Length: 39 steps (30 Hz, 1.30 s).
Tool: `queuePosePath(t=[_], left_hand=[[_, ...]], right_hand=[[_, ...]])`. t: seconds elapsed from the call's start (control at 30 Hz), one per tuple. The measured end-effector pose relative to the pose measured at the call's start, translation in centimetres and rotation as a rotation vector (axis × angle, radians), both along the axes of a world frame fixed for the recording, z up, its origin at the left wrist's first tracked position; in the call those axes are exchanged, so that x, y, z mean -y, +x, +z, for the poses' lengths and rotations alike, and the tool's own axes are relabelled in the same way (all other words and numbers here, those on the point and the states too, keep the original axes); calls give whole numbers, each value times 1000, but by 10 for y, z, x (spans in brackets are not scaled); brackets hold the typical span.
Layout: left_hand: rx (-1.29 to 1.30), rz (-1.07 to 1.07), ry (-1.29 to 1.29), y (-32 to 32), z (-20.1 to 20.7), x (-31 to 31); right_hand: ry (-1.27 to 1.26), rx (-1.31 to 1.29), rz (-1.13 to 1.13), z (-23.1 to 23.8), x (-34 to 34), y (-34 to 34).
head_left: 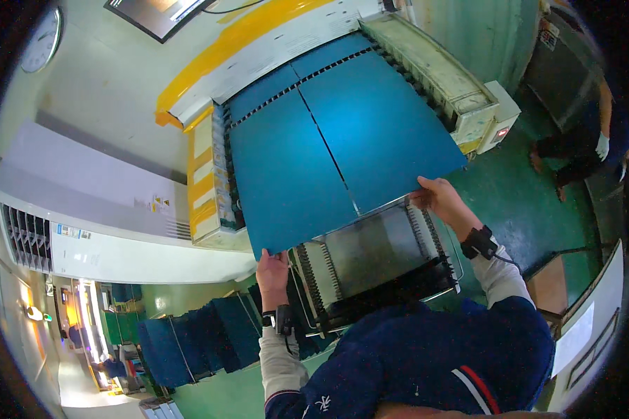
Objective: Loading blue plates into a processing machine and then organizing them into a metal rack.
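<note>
Two flat blue panels (286, 167) (384, 126) lie side by side on a roller conveyor, a narrow dark gap between them. Their near edges reach out past the machine toward me. My left hand (273, 272) pinches the near left corner of the left panel, thumb by the top face. At the near edge of the right panel, my right hand (442, 200) grips with its thumb on top and its fingers curled beneath. Farther in, more blue panel surface (335, 54) lies beyond a row of black rollers (328, 66).
Below the panels stands a metal rack (370, 255) with toothed sides. Pale machine rails (440, 63) flank the conveyor. Several dark blue panels (189, 342) stand in racks at lower left. Another person (583, 133) is at the far right. A white machine housing (119, 244) is on the left.
</note>
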<state>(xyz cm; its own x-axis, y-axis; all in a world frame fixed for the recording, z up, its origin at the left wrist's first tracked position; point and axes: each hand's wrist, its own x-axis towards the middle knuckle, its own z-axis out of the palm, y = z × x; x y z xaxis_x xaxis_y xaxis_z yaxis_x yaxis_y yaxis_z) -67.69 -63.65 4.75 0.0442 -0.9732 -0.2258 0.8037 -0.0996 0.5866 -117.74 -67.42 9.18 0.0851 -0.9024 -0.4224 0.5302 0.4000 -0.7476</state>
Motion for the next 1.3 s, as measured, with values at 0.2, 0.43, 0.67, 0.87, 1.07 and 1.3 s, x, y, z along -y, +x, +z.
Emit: queuePosePath(t=[0.2,0.43,0.67,0.87,1.07,1.3], left_hand=[[55,52,58,-10,13,8],[51,2,-5,-14,20,9],[101,-56,-39,-14,27,6],[179,-78,6,-7,29,-8],[271,-234,64,-12,3,-52],[917,-79,557,12,-33,-145]], right_hand=[[7,32,-17,2,5,5],[11,48,-25,1,9,5],[57,96,-7,-4,19,7],[-105,-82,156,2,6,23],[-175,-566,581,-74,-43,50],[-647,-1108,1025,-121,-104,90]])
